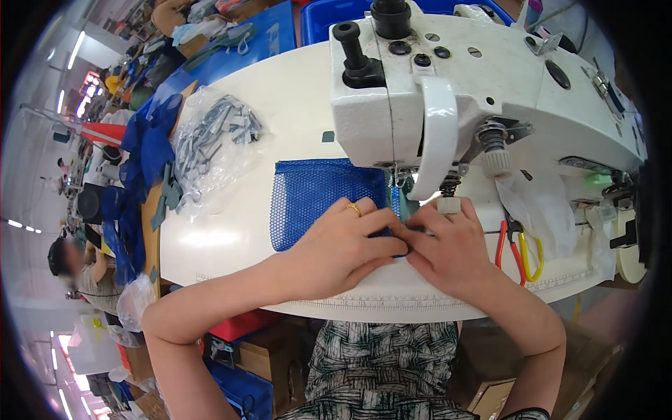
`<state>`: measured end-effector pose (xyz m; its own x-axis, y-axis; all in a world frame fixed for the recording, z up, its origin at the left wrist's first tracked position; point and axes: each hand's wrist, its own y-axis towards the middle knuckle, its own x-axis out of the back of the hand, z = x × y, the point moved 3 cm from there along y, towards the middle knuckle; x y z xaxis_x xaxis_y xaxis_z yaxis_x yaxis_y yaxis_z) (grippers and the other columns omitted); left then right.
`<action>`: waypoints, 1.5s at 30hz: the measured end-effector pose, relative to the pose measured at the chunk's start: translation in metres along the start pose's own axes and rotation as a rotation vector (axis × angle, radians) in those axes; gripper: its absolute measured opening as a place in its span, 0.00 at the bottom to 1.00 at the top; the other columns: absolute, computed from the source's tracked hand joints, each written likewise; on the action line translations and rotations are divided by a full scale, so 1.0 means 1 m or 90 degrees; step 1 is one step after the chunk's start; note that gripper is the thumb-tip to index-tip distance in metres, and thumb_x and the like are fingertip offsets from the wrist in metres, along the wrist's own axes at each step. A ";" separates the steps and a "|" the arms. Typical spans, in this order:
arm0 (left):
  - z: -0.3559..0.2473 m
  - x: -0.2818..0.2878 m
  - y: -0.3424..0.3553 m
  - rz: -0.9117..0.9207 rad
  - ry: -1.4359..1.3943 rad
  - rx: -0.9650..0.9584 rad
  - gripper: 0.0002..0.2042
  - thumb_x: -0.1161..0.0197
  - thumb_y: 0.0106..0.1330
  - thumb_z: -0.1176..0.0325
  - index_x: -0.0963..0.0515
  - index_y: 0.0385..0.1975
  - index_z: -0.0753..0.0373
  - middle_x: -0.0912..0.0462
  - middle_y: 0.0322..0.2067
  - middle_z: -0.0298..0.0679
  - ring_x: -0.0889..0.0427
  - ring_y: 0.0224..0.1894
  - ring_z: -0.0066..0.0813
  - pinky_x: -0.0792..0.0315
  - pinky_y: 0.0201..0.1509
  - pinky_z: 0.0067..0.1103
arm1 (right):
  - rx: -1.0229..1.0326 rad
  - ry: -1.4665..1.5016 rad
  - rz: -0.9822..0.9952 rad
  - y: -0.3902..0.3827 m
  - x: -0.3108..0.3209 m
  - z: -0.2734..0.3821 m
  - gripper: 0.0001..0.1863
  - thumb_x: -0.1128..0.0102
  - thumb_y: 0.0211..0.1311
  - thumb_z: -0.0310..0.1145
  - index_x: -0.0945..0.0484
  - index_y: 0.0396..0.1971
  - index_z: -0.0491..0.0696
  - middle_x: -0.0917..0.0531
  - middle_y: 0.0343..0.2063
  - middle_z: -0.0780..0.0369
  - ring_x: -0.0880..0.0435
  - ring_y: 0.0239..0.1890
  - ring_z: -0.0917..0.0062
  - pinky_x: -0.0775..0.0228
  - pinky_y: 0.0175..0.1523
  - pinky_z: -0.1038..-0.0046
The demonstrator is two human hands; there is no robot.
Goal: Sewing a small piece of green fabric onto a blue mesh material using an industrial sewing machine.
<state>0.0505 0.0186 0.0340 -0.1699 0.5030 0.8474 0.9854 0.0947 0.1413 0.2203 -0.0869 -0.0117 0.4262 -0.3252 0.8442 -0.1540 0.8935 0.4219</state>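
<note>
A piece of blue mesh fabric (pixel 323 190) lies flat on the white table, its right edge beneath the head of a white sewing machine (pixel 371 115). My left hand (pixel 346 245), with a ring on one finger, rests over the fabric's near right part and pinches its edge. Close against it, my right hand (pixel 451 248) is closed at the same edge, fingertips meeting those of the left. A strip of dark green cloth (pixel 408 203) shows beyond the fingertips, beside the mesh. The fingers hide exactly how the layers are gripped.
Pliers or snips with red and yellow handles (pixel 521 255) lie right of my right hand, beside translucent plastic sheeting (pixel 539 210). A clear bag of grey strips (pixel 213 143) sits at the left. Dark blue cloth (pixel 150 147) hangs over the table's left edge. Another person (pixel 98 273) sits far left.
</note>
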 end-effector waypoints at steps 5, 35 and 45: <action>0.013 0.002 0.004 -0.122 0.073 0.043 0.16 0.31 0.68 0.59 0.17 0.51 0.59 0.21 0.49 0.37 0.25 0.51 0.37 0.35 0.52 0.31 | 0.023 0.047 0.040 -0.003 -0.001 0.000 0.10 0.27 0.50 0.35 0.13 0.33 0.51 0.16 0.40 0.67 0.21 0.47 0.63 0.32 0.57 0.59; 0.039 -0.030 -0.005 -0.184 0.010 0.071 0.20 0.27 0.65 0.64 0.17 0.54 0.64 0.18 0.56 0.42 0.23 0.51 0.50 0.28 0.56 0.37 | -0.008 0.013 -0.017 0.000 0.000 -0.003 0.14 0.24 0.45 0.34 0.08 0.36 0.54 0.11 0.39 0.73 0.21 0.48 0.68 0.33 0.57 0.56; 0.039 -0.031 -0.003 -0.184 -0.005 0.066 0.22 0.29 0.66 0.66 0.19 0.60 0.63 0.19 0.56 0.43 0.25 0.51 0.49 0.28 0.57 0.37 | 0.002 0.018 -0.032 -0.001 -0.002 -0.005 0.12 0.24 0.46 0.35 0.09 0.34 0.52 0.11 0.38 0.72 0.21 0.49 0.67 0.33 0.58 0.55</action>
<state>0.0523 0.0366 -0.0129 -0.4436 0.4488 0.7757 0.8901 0.3220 0.3227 0.2244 -0.0852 -0.0151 0.4581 -0.3612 0.8122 -0.1338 0.8753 0.4647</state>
